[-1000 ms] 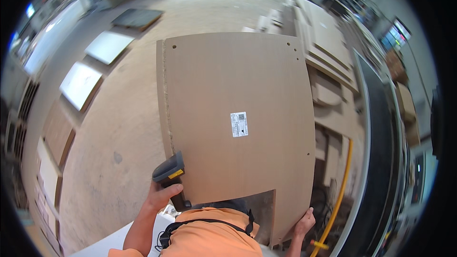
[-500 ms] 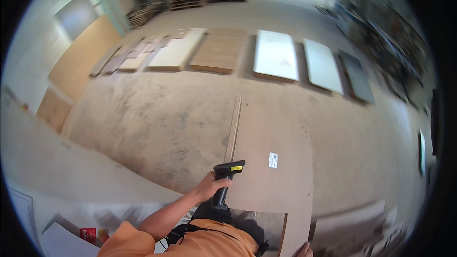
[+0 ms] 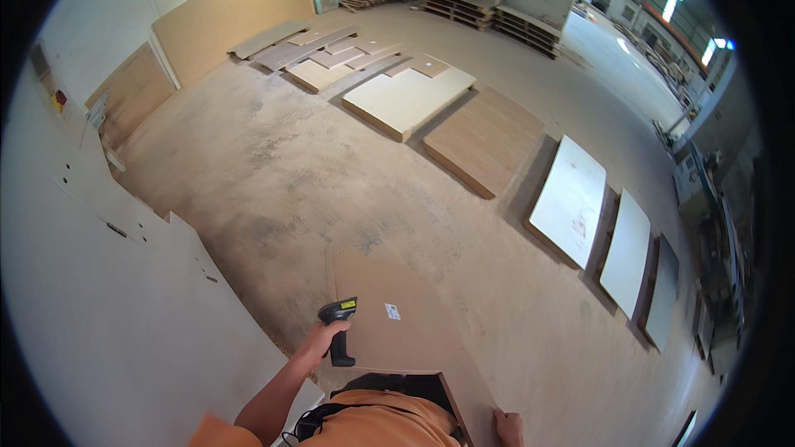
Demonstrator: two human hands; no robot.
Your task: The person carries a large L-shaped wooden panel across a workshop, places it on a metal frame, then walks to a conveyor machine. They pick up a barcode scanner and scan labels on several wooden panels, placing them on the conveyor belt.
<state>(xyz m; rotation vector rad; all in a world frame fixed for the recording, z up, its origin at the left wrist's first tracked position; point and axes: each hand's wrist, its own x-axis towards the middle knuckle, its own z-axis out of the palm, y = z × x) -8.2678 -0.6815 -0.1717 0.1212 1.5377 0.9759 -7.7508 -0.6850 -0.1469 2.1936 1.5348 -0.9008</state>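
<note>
My left hand (image 3: 316,339) is closed around the grip of a black barcode scanner (image 3: 339,333) with a yellow sticker on its head. The scanner sits over the left part of a light brown wooden panel (image 3: 414,343) in front of my body. A small white label (image 3: 392,312) is stuck to that panel, just right of the scanner. Near my waist the panel has a cut-out, and a narrow strip runs down its right side. At the strip's lower right edge, my right hand (image 3: 508,428) grips the panel with curled fingers.
Stacks of boards lie in a row on the concrete floor, among them a brown stack (image 3: 487,136), a white stack (image 3: 571,199) and a dark board (image 3: 662,294). A large white panel (image 3: 124,298) stands close on my left. Pallets (image 3: 455,7) are at the back.
The view has swung, so the floor stacks now run diagonally down to the right and more white panel shows at left. Both hands keep their holds; the wooden panel appears further left in view.
</note>
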